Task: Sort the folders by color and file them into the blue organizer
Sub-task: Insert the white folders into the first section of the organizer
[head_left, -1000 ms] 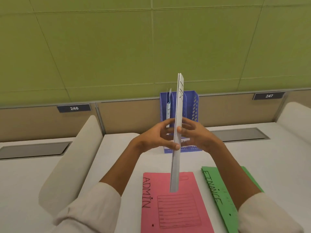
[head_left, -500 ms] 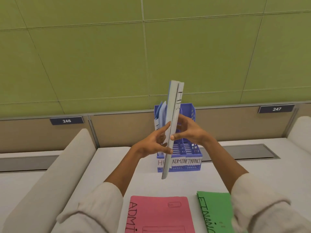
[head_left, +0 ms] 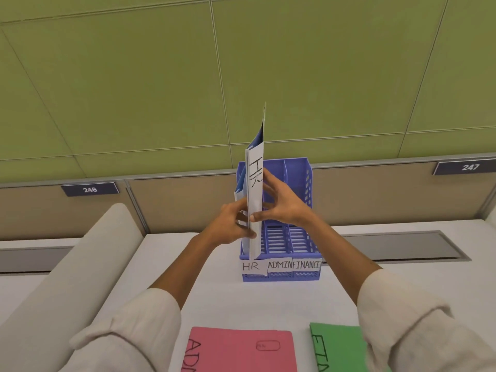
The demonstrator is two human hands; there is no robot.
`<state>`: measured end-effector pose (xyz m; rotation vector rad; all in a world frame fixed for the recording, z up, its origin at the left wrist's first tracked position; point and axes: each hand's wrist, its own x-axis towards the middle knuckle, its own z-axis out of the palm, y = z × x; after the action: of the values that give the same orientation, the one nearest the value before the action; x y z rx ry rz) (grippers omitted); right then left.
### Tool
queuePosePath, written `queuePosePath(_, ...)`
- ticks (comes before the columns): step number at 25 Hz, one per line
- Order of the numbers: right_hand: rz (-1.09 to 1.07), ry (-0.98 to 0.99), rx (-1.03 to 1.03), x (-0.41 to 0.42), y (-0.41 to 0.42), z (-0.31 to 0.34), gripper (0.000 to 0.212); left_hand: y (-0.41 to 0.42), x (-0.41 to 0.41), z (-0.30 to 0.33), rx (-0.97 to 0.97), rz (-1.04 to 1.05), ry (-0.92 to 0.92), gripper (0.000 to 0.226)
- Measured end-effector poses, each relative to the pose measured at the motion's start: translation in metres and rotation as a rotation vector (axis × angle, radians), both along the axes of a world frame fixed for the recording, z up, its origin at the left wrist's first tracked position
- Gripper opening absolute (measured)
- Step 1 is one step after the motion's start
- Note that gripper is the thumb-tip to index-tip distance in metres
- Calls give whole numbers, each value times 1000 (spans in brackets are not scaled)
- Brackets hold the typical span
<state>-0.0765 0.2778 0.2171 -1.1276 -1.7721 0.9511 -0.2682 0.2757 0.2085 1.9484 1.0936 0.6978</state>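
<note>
A blue folder [head_left: 255, 183] with a white spine strip marked HR stands edge-on and upright, its lower end inside the left slot of the blue organizer [head_left: 303, 210]. My left hand [head_left: 228, 226] pinches it from the left and my right hand [head_left: 279, 205] from the right. Another blue folder [head_left: 239, 187] stands in the same slot behind. The organizer's front carries labels HR, ADMIN and FINANCE. A pink folder [head_left: 241, 350] marked ADMIN and a green folder [head_left: 338, 347] lie flat at the near edge.
The organizer stands on a white desk [head_left: 349, 285] against a tan partition with number plates 246 [head_left: 90, 189] and 247 [head_left: 469, 167]. A padded white divider [head_left: 80, 264] runs along the left. A grey cable hatch [head_left: 397, 248] lies to the right.
Both hands carried the HR folder forward and down, from above the pink folder into the organizer's left slot. The view moved closer to the organizer.
</note>
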Motion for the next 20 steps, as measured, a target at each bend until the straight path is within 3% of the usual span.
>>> queuePosePath(5, -62, 8, -2, 1, 14, -16, 137, 17, 9, -18, -15, 47, 29, 66)
queuePosePath(14, -103, 20, 56, -8, 29, -35, 115, 38, 6, -29, -6, 80, 76, 62)
queuePosePath(20, -134, 8, 80, -9, 38, -47, 113, 36, 25, -37, 104, 146, 89, 38)
